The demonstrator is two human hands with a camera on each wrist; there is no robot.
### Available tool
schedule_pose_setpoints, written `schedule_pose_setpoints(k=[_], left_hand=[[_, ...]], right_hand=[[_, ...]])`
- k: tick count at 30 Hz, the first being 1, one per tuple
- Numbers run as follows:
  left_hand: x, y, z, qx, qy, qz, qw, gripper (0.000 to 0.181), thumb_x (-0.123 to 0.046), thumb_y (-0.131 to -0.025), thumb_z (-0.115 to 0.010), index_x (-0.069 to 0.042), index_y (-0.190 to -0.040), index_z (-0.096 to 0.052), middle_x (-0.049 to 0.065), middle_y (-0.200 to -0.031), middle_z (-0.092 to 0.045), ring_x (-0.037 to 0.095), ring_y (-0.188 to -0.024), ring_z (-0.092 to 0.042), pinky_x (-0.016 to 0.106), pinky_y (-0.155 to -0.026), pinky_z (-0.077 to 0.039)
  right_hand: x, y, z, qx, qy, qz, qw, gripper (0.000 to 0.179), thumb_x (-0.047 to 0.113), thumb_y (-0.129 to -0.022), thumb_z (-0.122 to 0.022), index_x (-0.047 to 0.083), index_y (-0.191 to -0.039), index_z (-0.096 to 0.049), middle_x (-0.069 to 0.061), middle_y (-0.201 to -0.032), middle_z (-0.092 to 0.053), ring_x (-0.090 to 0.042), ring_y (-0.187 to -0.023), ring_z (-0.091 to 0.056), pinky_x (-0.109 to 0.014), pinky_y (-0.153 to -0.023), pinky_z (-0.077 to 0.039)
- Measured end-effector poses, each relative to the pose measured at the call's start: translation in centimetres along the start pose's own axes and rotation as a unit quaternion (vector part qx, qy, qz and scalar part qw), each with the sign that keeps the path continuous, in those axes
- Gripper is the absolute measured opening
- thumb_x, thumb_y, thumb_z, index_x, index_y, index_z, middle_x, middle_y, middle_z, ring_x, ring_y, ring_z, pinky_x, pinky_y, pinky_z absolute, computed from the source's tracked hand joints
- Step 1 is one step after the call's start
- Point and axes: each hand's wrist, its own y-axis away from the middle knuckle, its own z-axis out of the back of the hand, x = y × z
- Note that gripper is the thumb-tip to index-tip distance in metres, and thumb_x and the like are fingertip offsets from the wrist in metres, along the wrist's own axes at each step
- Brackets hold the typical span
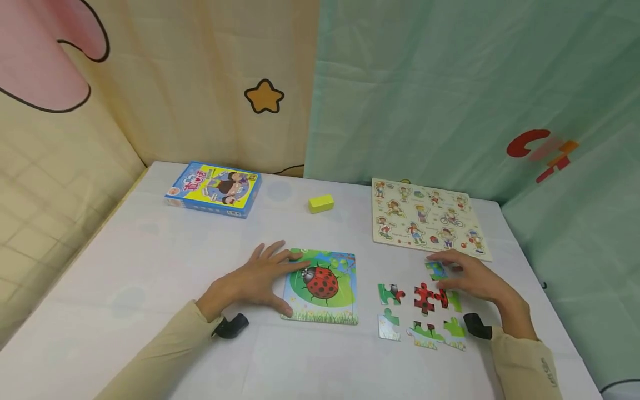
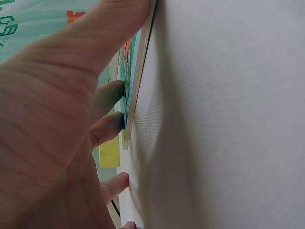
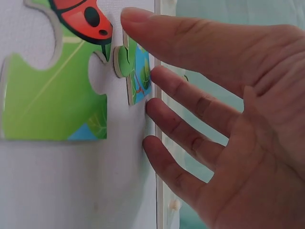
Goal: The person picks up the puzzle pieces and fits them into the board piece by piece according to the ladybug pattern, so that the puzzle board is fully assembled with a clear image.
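Note:
A square ladybug picture board [image 1: 320, 286] lies mid-table. My left hand [image 1: 250, 280] rests at its left side with fingers spread, the thumb on the near corner and other fingers touching the far part. At the right, my right hand [image 1: 475, 280] holds a blue-and-green puzzle piece [image 1: 436, 270] between thumb and index finger, low over the table. In the right wrist view that piece [image 3: 139, 76] shows beside a larger-looking green piece [image 3: 52, 105]. Nearer me lie several loose pieces, among them a red black-spotted piece [image 1: 424, 298] and a pale grass piece [image 1: 388, 325].
A cream board with cartoon figures [image 1: 425, 219] lies behind my right hand. Farther back sit a yellow block [image 1: 321, 203] and, at the left, a blue-and-yellow box [image 1: 215, 189]. Curtains [image 1: 400, 100] hang along the table's back edge.

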Motion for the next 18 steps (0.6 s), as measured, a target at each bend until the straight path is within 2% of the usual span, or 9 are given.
schedule_pose_setpoints(k=[7, 14, 18], left_hand=[[-0.10, 0.07, 0.01, -0.001, 0.004, 0.002, 1.0000, 0.102, -0.066, -0.068, -0.081, -0.030, -0.154, -0.040, 0.004, -0.160, -0.037, 0.043, -0.153, -0.008, 0.072, -0.117, -0.003], [-0.23, 0.05, 0.05, -0.004, 0.003, -0.002, 1.0000, 0.102, -0.065, -0.068, -0.082, -0.029, -0.154, -0.041, 0.004, -0.159, -0.037, 0.043, -0.153, -0.009, 0.072, -0.117, -0.004], [-0.24, 0.03, 0.10, -0.004, 0.002, -0.002, 1.0000, 0.102, -0.065, -0.068, -0.082, -0.029, -0.154, -0.041, 0.004, -0.159, -0.037, 0.043, -0.153, -0.009, 0.072, -0.117, -0.004]], right_hand=[[-0.16, -0.08, 0.07, -0.001, 0.010, 0.004, 0.9999, 0.055, 0.020, -0.084, -0.081, 0.010, -0.134, -0.061, -0.018, -0.138, -0.057, -0.038, -0.123, -0.054, -0.060, -0.103, -0.043], [-0.38, 0.01, -0.06, -0.014, 0.027, 0.009, 0.9995, 0.050, 0.020, -0.083, -0.081, 0.013, -0.131, -0.065, -0.012, -0.135, -0.061, -0.032, -0.120, -0.056, -0.041, -0.099, -0.047], [-0.50, -0.05, -0.10, -0.019, 0.035, 0.014, 0.9991, 0.049, 0.020, -0.083, -0.081, 0.013, -0.129, -0.066, -0.011, -0.133, -0.062, -0.027, -0.117, -0.056, -0.038, -0.098, -0.048]])
